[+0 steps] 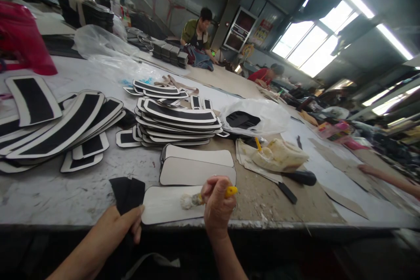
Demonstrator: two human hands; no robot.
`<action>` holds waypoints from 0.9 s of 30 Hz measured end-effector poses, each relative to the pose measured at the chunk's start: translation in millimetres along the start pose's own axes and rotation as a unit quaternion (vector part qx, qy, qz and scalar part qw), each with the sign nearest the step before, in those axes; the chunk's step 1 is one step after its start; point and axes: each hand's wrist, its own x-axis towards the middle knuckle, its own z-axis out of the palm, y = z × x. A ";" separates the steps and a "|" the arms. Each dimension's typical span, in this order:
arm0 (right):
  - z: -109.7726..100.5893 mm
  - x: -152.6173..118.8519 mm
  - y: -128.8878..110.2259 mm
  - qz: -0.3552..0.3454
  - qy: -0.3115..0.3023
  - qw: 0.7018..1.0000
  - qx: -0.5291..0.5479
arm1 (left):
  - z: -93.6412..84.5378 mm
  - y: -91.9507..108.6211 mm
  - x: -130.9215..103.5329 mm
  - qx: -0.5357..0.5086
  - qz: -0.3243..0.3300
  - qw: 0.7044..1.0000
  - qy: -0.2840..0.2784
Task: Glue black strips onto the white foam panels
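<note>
Right hand (219,199) gripping brush (197,200), bristles pointing left, touching panel (162,203); panel lying lengthwise left-right. Left hand (116,223) holding black strip (127,193), touching panel's left end.

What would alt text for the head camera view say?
A right hand draws a yellow-handled brush over a pale panel at a worktable's edge; the left hand holds black material. Behind lie stacked black-and-white curved pieces.
</note>
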 end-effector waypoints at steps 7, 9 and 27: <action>-57.5 27.6 -8.0 -0.109 -0.010 0.981 -0.162 | -5.1 -9.3 2.7 0.041 0.001 0.999 0.001; -64.9 30.3 -8.9 -0.131 -0.015 0.971 -0.198 | -6.0 -12.5 4.8 0.052 -0.002 0.999 -0.006; -55.9 26.2 -69.6 -0.105 0.044 0.991 -0.072 | -9.3 -2.4 -1.5 0.058 -0.011 0.998 0.038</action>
